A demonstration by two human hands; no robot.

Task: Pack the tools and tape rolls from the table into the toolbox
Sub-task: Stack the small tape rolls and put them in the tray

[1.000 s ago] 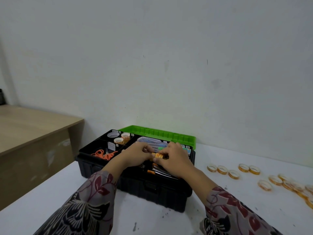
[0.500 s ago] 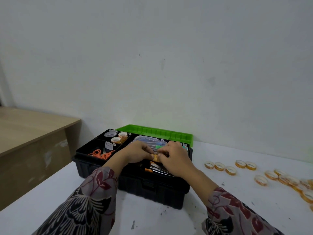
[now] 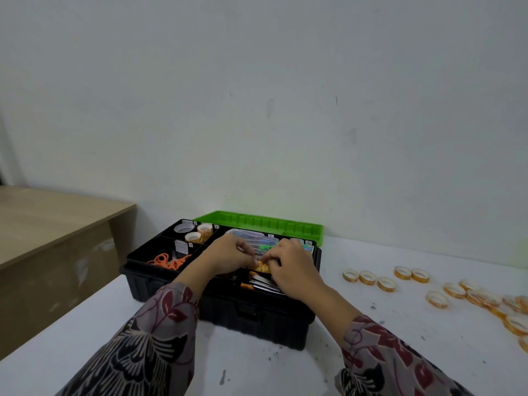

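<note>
A black toolbox (image 3: 257,318) with a green lid (image 3: 265,225) folded back stands open on the white table (image 3: 257,372). Over its right compartment my left hand (image 3: 228,257) and my right hand (image 3: 294,267) meet, both pinching a small orange tape roll (image 3: 262,266) between their fingertips. Under them lie orange-handled tools (image 3: 257,282). The left compartments hold orange scissors (image 3: 168,260) and tape rolls (image 3: 200,233). Several orange tape rolls (image 3: 385,282) lie loose on the table to the right.
A wooden desk (image 3: 51,221) stands lower at the left, beside the table. The white wall (image 3: 285,110) runs close behind the toolbox. Dark specks mark the table surface in front of the box.
Both hands have stayed together over the right compartment, still on the small orange roll. The view has shifted slightly to the right.
</note>
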